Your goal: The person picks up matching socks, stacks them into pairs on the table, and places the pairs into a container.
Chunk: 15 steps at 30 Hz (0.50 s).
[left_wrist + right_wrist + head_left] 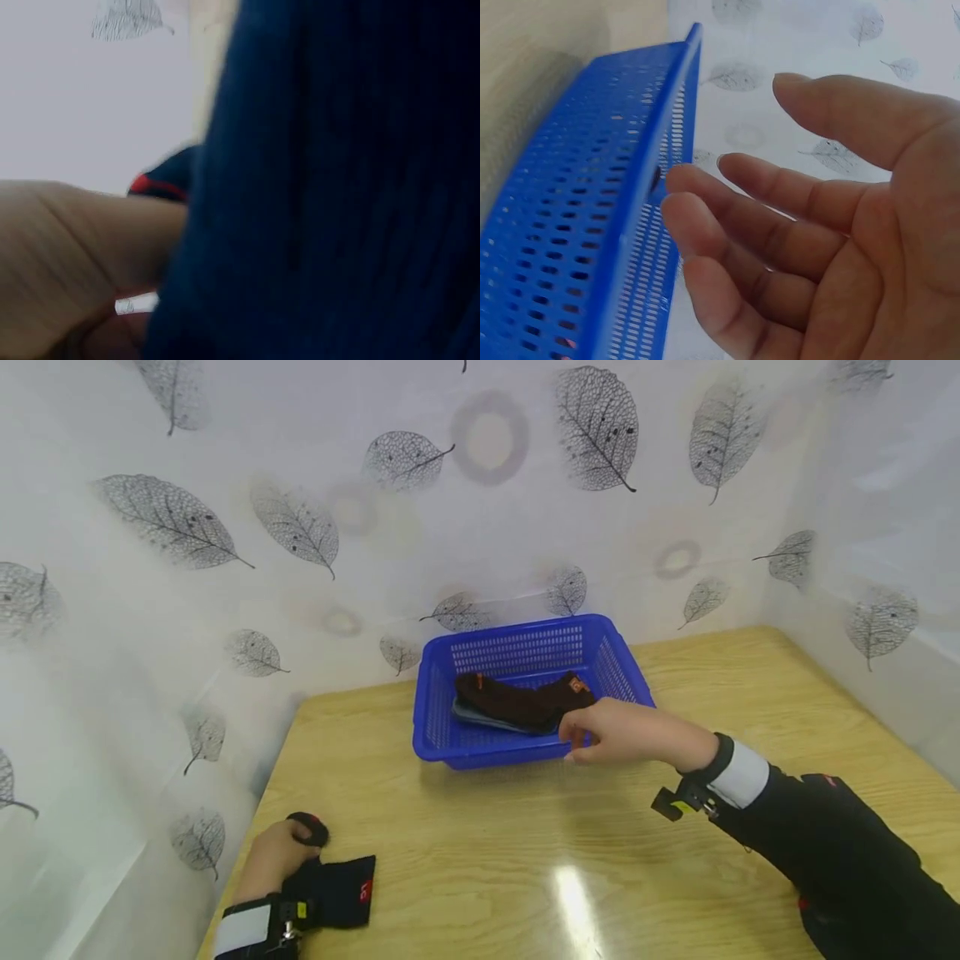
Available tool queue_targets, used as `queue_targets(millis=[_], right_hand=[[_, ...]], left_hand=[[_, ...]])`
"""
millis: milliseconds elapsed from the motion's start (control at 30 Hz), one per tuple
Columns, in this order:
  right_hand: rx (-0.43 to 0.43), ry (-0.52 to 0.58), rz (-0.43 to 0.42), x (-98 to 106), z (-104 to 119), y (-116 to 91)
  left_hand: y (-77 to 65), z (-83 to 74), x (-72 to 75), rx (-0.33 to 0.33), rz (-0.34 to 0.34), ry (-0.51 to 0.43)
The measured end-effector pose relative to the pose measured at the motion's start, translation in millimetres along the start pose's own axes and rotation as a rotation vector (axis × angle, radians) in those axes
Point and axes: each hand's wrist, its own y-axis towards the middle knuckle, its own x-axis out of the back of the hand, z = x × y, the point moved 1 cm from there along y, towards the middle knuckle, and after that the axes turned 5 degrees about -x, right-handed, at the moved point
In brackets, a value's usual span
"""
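Note:
My left hand (273, 857) grips a dark navy sock (347, 892) at the table's left. The sock's ribbed cuff (337, 187) with a red mark hangs toward the table, and its red-edged end (166, 180) shows beyond my thumb. At the near right rim of a blue plastic basket (491, 754), my right hand (628, 732) hovers with nothing in it. Its fingers (735, 191) are loosely bent and apart from the thumb. Inside the basket, dark brown socks (510, 703) with orange marks lie on top of a grey-blue sock (480, 717).
The basket stands near the back of a light wooden table (465, 835). Behind it and along both sides hangs a white leaf-print curtain (420, 543). Light glares off the table's front.

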Motion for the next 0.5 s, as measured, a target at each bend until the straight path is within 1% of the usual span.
queue_targets(millis=[67, 167, 233, 367, 433, 500], right_hand=[[-0.002, 0.003, 0.017, -6, 0, -1], [-0.014, 0.013, 0.055, -17, 1, -1], [-0.019, 0.024, 0.083, -24, 2, 0], [0.001, 0.048, 0.108, -39, 4, 2], [0.027, 0.069, 0.094, -48, 4, 2], [0.052, 0.115, 0.074, -59, 5, 3]], left_hand=[[2.0, -14.2, -7.9, -0.094, -0.017, -0.020], [2.8, -42.4, -17.8, -0.225, -0.070, -0.092], [1.0, -65.3, -19.9, -0.283, -0.106, -0.148], [-8.0, -115.2, -13.3, -0.422, -0.154, -0.251], [-13.7, -138.8, -7.6, -0.497, -0.171, -0.321], [-18.8, -159.7, -3.0, -0.569, -0.192, -0.401]])
